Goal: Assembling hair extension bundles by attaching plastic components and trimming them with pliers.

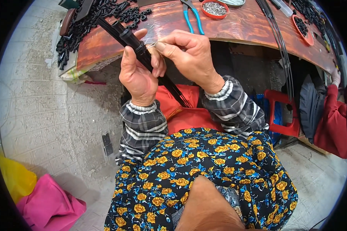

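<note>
A black umbrella frame, its thin ribs bundled along the shaft, slants from the table edge down toward my lap. My left hand is closed around it just below a ribbed black collar, thumb on the near side. Beside that collar, my right hand pinches a thin silvery wire between thumb and forefinger. Where the wire meets the frame is too small to make out. The frame's lower end rests against red cloth over my lap.
Black plastic parts heap at the table's left. Blue-handled pliers and a red dish of small metal bits lie ahead. Black ribs overhang the right edge, near a red plastic stool and another person's red sleeve.
</note>
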`<state>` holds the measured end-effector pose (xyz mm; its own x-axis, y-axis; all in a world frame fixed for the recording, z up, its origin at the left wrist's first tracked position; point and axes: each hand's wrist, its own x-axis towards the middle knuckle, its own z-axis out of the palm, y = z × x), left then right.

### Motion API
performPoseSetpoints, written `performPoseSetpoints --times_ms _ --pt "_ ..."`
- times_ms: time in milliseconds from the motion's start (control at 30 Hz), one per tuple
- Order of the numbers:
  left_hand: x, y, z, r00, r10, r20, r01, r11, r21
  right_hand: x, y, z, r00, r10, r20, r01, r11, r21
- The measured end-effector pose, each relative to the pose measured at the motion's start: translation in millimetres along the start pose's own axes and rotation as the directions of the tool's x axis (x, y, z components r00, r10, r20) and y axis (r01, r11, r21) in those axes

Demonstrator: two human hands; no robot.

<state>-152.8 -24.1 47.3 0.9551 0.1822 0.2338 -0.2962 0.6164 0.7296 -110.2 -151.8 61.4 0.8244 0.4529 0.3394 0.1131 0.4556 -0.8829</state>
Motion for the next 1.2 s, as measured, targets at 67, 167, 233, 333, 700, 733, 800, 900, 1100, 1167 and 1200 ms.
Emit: performPoseSetpoints --times_ms 67,167,233,333,700,733,800,900,1100,1167,1200 --pt "1.4 0.5 0.9 1.000 0.009 -0.013 -0.009 1.000 -0.009 2.8 1.1 -2.5 0.993 -0.113 -0.025 0.107 0.979 -0.175" --pt "0.1 1.4 1.2 1.000 0.020 -0.021 -0.020 1.000 0.000 9.6 2.4 -8.3 0.755 -0.628 0.190 0.547 0.441 -0.712" --pt "0.3 2.2 -0.5 0.999 0.003 0.040 -0.002 1.000 -0.023 18.3 9.4 -8.0 0.715 -0.671 0.195 0.581 0.416 -0.700" --pt "1.9 3.5 -0.5 0.997 -0.026 0.076 0.031 0.997 -0.068 19.2 13.6 -10.8 0.737 -0.649 0.187 0.591 0.487 -0.643" --pt "1.5 -0.3 0.0 0.998 -0.037 0.044 0.038 0.999 -0.029 17.7 -9.7 -18.9 0.947 0.241 0.213 -0.246 0.969 -0.003" --pt "-2.4 7.8 -1.2 0.999 -0.008 0.049 0.008 1.000 0.010 19.4 -17.4 -16.1 0.944 0.239 0.226 -0.220 0.970 -0.104" --pt "0.9 9.4 -2.9 0.996 0.001 0.084 0.003 0.999 -0.046 28.4 2.2 -37.1 0.981 -0.093 0.168 0.156 0.895 -0.418" --pt "0.7 14.3 -6.5 0.999 0.015 0.048 -0.014 0.999 -0.033 47.7 -1.6 -63.5 0.978 -0.204 0.037 0.055 0.083 -0.995" --pt "0.7 8.8 -17.0 0.999 0.054 -0.007 -0.054 0.998 0.017 69.2 36.0 -78.0 0.992 -0.118 0.033 0.010 -0.197 -0.980" --pt "3.5 12.3 -21.1 0.998 0.044 -0.034 -0.045 0.999 -0.024 62.9 38.0 -77.9 0.991 -0.137 0.007 -0.016 -0.161 -0.987" --pt "1.8 16.3 -22.5 0.998 0.040 -0.043 -0.041 0.999 -0.016 54.9 38.2 -76.2 0.992 -0.127 0.021 0.002 -0.148 -0.989"
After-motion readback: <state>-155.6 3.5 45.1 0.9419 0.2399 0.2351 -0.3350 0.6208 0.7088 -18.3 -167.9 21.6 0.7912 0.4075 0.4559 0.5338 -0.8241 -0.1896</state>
